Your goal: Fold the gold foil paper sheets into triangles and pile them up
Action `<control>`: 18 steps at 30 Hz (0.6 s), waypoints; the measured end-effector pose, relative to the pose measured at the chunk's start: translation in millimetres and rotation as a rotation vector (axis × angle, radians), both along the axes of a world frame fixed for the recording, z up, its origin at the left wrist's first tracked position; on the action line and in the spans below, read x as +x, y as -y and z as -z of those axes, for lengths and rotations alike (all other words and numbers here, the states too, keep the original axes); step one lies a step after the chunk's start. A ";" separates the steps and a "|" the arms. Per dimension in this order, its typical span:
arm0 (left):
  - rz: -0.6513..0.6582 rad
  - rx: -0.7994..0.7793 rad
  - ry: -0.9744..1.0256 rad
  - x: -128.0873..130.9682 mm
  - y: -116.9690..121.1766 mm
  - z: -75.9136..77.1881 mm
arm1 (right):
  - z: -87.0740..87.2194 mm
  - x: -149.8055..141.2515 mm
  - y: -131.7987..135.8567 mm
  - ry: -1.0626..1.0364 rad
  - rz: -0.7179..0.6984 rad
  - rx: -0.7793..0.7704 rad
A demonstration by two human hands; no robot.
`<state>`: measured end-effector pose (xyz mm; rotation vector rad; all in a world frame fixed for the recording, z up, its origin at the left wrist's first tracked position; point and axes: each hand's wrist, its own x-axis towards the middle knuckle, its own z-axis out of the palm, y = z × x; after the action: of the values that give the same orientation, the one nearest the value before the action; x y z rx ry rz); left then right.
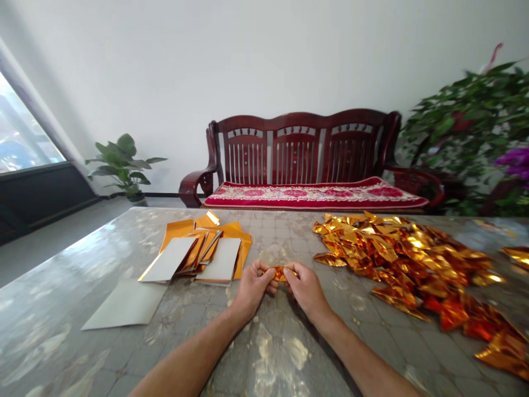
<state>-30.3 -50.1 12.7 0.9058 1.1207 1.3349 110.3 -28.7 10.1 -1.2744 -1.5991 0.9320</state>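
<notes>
A small piece of shiny gold foil paper is pinched between my two hands over the middle of the table. My left hand grips its left end, thumb on top and fingers curled beneath. At the other end my right hand has its thumb and fingers closed on the same piece. Most of the paper is hidden by the fingers, so its full shape does not show. To the left lies a loose stack of gold foil sheets, some with the pale side up. A heap of folded gold foil pieces spreads out on the right.
The patterned table has one pale sheet lying apart at the left. Clear plastic rests at the far right. Beyond stand a dark wooden bench with a red cushion, and potted plants to either side.
</notes>
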 end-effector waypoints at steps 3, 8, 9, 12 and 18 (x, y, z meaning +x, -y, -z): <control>0.024 0.006 0.023 0.0 0.7 0.0 | -1.3 0.2 -1.3 0.027 0.033 0.045; 0.032 0.032 0.004 1.5 1.2 1.7 | -4.0 0.7 -0.7 0.033 0.032 0.093; 0.028 0.032 -0.003 1.8 1.3 1.8 | -4.5 0.8 0.0 0.035 0.025 0.093; 0.017 0.020 -0.022 2.3 2.2 1.5 | -4.9 0.8 1.5 0.054 0.009 0.093; -0.007 0.012 -0.033 1.2 3.5 1.6 | -2.2 -0.8 1.4 0.087 -0.010 0.094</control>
<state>-29.1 -53.7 11.1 0.9373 1.1430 1.3378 109.5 -30.1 12.4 -1.2572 -1.6979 0.8082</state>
